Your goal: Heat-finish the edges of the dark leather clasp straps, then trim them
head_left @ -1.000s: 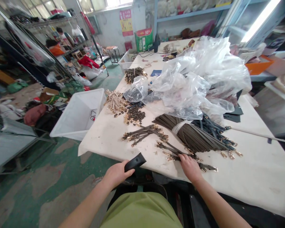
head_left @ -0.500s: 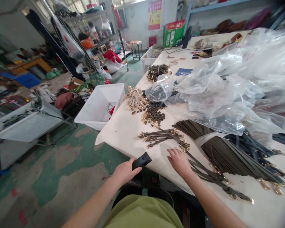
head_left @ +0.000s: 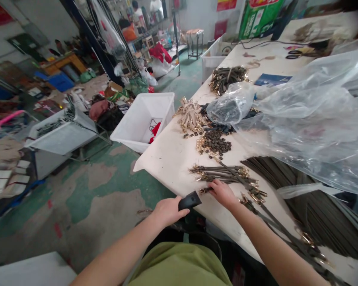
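My left hand [head_left: 168, 211] is closed round a black flat oblong piece [head_left: 190, 200] with a small round mark near its end, held beside the table's front edge. What it is exactly, I cannot make out. My right hand [head_left: 223, 194] rests at the table, its fingers curled on a short dark strap [head_left: 205, 190] with a gold-coloured metal end; the fingertips partly hide it. Just beyond lie several similar short straps [head_left: 217, 173] with gold clasps. Longer dark straps with gold fittings [head_left: 273, 216] stretch to the right, beside my right forearm.
On the white table [head_left: 164, 159] are a pile of small dark loops [head_left: 217, 143], a beige strap bundle [head_left: 191, 115], a dark bundle [head_left: 229, 77] and clear plastic bags [head_left: 313, 107]. A broad stack of dark strips [head_left: 304, 198] lies right. A white bin [head_left: 128, 123] stands left.
My right hand has moved left and onto the short strap, its fingers closing there. My left hand still holds the black piece. The view has turned left and down.
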The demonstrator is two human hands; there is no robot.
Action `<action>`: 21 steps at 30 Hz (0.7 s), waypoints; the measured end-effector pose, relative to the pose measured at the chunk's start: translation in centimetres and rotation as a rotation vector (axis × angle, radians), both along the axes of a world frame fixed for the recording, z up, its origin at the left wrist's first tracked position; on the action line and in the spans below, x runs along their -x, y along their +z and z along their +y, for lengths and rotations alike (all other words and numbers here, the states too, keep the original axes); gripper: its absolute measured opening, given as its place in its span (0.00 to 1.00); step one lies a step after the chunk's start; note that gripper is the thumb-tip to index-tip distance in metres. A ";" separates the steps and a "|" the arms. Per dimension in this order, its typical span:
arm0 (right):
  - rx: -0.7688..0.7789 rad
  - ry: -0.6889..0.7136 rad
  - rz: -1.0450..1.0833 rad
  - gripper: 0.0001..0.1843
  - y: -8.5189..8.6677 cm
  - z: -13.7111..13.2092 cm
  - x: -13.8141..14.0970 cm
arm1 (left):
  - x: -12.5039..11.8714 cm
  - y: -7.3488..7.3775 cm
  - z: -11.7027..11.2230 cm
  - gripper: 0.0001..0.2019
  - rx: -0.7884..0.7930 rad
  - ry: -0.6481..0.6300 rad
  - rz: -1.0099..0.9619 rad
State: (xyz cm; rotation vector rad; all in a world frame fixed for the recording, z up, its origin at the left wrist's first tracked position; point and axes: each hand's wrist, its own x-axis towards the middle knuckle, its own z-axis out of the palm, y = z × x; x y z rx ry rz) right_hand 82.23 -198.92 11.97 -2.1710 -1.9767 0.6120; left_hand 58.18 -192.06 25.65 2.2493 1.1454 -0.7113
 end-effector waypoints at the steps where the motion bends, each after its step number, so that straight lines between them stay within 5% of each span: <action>1: -0.007 -0.012 0.046 0.12 -0.3 -0.1 -0.2 | -0.6 -0.3 0.1 0.24 -0.013 -0.017 -0.003; 9: -0.076 -0.152 0.286 0.11 -2.4 -0.4 -2.8 | -8.1 -2.1 1.3 0.25 -0.016 -0.071 0.007; 21: -0.046 -0.182 0.358 0.08 -1.7 -0.3 -3.7 | -12.7 -1.4 0.7 0.25 -0.099 -0.198 0.129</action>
